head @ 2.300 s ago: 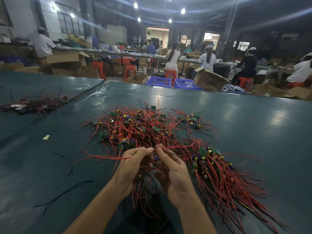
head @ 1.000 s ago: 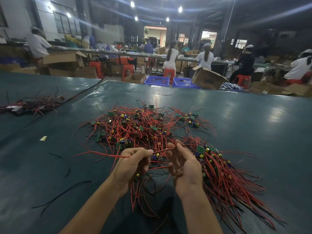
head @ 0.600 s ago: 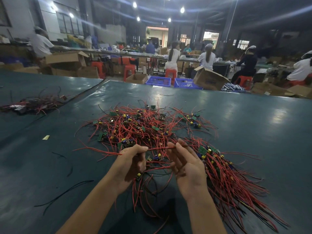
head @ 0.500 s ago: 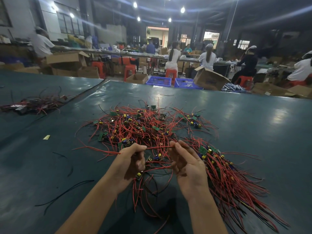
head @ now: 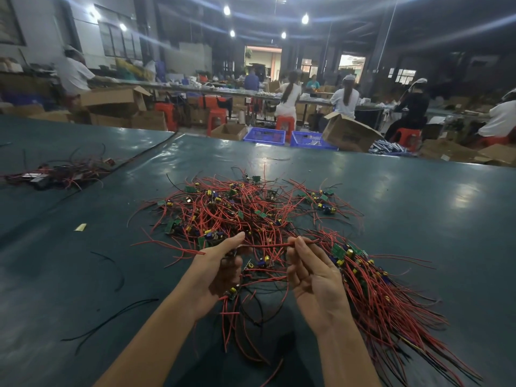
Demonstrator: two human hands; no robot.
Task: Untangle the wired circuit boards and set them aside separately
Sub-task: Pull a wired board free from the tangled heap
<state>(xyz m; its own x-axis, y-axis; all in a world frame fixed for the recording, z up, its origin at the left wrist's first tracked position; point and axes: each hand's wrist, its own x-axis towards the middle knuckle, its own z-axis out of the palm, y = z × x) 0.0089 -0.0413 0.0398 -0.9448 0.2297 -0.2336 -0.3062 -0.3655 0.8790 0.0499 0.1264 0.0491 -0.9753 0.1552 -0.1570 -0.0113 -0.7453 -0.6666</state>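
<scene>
A circuit board [head: 233, 291] dangles beneath the left grip [head: 216, 270]. It and the right grip [head: 314, 277] pinch one red wire [head: 268, 245] taut between them. Best draw it gently outward, freeing snags from the tangled pile [head: 245, 210] just beyond, on the desk [head: 418, 208].

The tangled heap of red-wired green circuit boards [head: 237, 210] lies in the middle of your dark green table [head: 418, 219]. At its near edge, your left hand [head: 217, 272] and right hand [head: 315, 277] hold a single red wire [head: 268, 245] between them. A straightened red-wire bundle [head: 385, 297] lies to the right, and a loose black wire [head: 111, 319] near left.
</scene>
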